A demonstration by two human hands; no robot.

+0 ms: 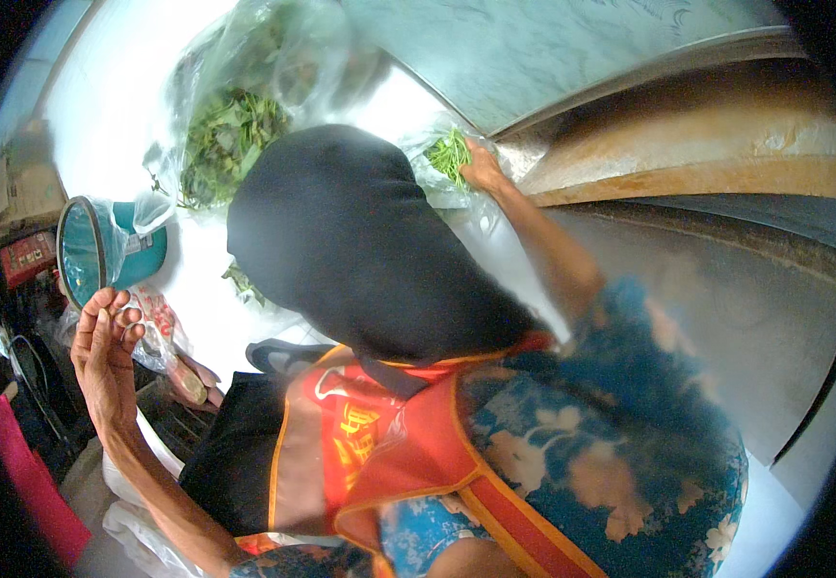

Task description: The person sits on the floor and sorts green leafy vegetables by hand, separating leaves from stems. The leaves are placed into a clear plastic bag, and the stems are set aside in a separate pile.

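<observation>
My left hand (106, 343) is raised at the left, near the rim of a teal bin (145, 253) tipped in the view. Its fingers are curled and apart, with nothing visible in them. At the upper middle, my right hand (481, 167) grips a bunch of green stems (448, 154) over a clear plastic bag (425, 130). A large clear bag (244, 54) of leafy greens (234, 141) lies on the white surface. A black cap (360, 238) hides the middle of the scene, and a few leaves (243, 282) show at its lower left edge.
A brown wooden ledge (707, 170) runs along the right, below a pale green panel (570, 58). Cardboard boxes (24, 184) and a red box (28, 258) stand at the far left. A plastic bag with red print (154, 318) lies beneath the bin.
</observation>
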